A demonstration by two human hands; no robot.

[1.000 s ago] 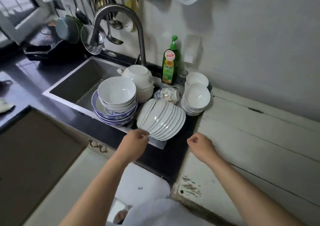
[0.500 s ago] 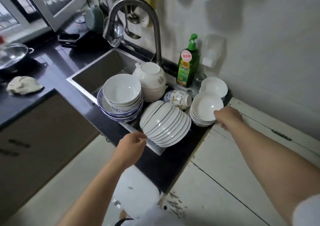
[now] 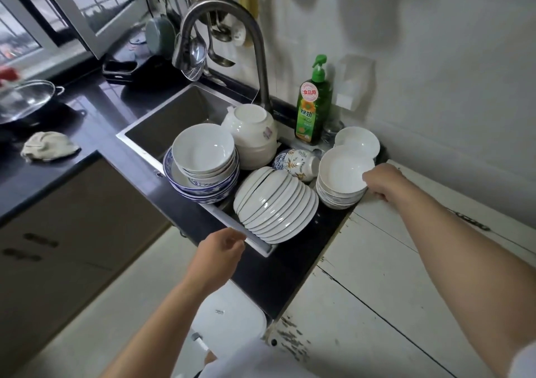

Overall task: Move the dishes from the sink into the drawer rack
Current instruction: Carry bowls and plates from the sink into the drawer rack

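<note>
White wall (image 3: 435, 58), black counter (image 3: 95, 110), open window (image 3: 72, 9) (daylight)

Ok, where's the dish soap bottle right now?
The green dish soap bottle stands upright against the wall behind the sink, just right of the faucet, with a stack of small white bowls to its right.

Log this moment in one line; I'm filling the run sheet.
right hand: grips stack of shallow white bowls | left hand: at steel sink edge, empty

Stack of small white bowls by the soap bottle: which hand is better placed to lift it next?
Right. The right hand already touches the rim of the stack of small white bowls. The left hand sits curled near the sink's front edge, farther away.
</note>
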